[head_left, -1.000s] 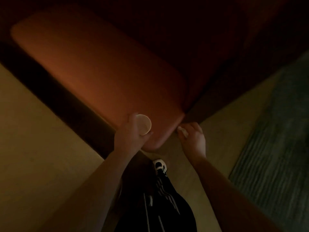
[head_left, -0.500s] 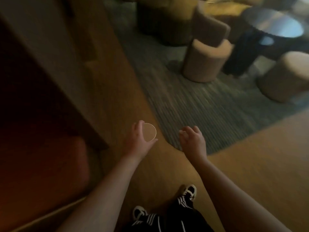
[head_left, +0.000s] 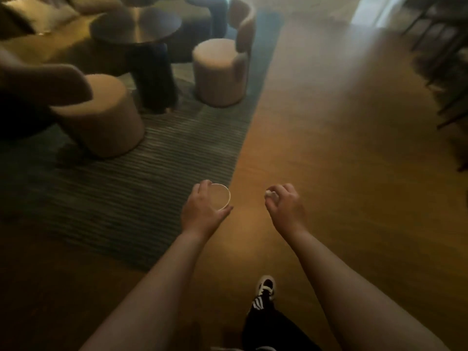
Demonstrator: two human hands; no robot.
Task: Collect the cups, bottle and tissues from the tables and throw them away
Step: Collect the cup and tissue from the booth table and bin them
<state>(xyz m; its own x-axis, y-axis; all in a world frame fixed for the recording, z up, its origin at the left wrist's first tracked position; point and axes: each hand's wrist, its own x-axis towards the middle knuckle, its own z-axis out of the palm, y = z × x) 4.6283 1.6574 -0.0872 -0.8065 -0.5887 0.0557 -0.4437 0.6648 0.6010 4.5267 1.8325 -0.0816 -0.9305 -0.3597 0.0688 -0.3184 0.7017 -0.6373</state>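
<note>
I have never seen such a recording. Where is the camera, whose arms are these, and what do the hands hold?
There is no machine here. A person wears a camera on the head, so the picture looks forward and down at their own arms. The left hand grips a clear cup from the side. The right hand pinches a small white wad, probably a tissue. Below is a wooden floor with a striped rug to the left. On the rug stand round stools and a dark round table; its top is too blurred to read.

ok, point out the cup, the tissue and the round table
cup [head_left: 219, 200]: head view, inside its open mouth.
tissue [head_left: 270, 195]: head view, white wad showing at the fingertips.
round table [head_left: 141, 27]: head view, bare dark top.
</note>
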